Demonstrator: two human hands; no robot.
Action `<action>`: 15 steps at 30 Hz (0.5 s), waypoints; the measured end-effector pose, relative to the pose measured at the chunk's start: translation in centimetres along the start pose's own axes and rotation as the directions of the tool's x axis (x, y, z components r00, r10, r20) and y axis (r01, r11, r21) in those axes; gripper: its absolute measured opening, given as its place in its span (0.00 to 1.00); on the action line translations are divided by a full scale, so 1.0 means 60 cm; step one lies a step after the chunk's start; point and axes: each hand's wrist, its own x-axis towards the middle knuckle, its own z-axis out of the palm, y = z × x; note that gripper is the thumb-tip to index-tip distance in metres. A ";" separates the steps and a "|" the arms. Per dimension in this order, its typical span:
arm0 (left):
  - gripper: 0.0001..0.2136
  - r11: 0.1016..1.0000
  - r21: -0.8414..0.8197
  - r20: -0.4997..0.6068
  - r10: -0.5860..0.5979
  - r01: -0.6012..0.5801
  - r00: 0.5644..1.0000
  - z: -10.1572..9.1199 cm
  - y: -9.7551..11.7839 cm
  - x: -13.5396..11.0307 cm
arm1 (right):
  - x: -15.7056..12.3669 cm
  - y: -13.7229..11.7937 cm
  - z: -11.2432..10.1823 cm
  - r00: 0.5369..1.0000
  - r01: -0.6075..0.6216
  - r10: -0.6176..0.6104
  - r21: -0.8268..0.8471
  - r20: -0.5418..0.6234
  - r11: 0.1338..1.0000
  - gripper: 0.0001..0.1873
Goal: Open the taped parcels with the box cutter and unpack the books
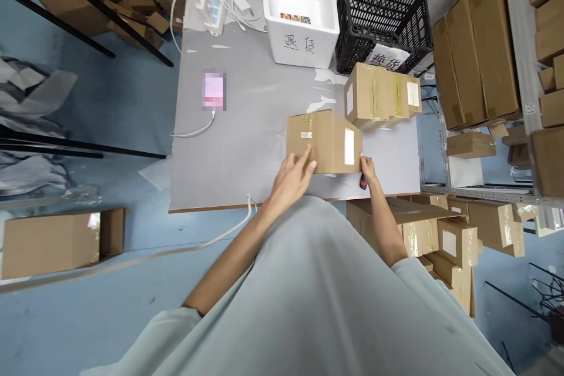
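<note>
A taped cardboard box (324,140) with a white label on its right end lies on the grey table (247,129) near the front edge. My left hand (294,171) rests against the box's near left corner, fingers stretched onto its top. My right hand (367,168) touches the box's near right corner, and a small red and black object (363,183) shows under that hand. A second taped box (381,96) stands just behind and to the right.
A white foam bin (299,9) and a black plastic crate (381,14) stand at the table's back. A phone (214,90) on a cable and chargers (211,3) lie to the left. Cardboard boxes fill the shelves (480,59) on the right and the floor (458,241).
</note>
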 end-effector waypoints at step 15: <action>0.27 0.776 -0.382 -0.290 -0.617 0.502 0.732 -0.070 -0.253 0.106 | -0.164 -0.165 0.170 0.933 0.233 -0.204 -0.063 0.295 0.971 0.60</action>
